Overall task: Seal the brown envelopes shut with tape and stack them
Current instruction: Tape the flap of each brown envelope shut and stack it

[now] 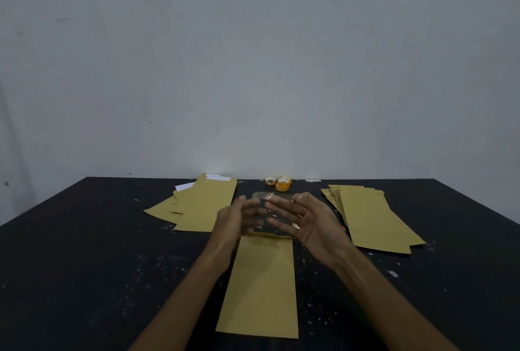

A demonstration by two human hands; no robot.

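One brown envelope [261, 288] lies lengthwise on the black table in front of me. Just above its far end, both hands hold a wide strip of clear tape [271, 201] stretched between them. My left hand [239, 218], blurred by motion, holds the strip's left edge with thumb up and fingers reaching right. At the strip's right edge is my right hand [312, 221], palm turned inward and thumb at the top corner. The strip's lower edge meets the envelope's far end.
A loose pile of brown envelopes [202, 204] with white sheets [184, 186] sticking out lies at the back left. Another fanned pile [371, 218] lies at the right. Orange-cored tape rolls [282, 183] stand near the table's far edge [112, 179] by the grey wall.
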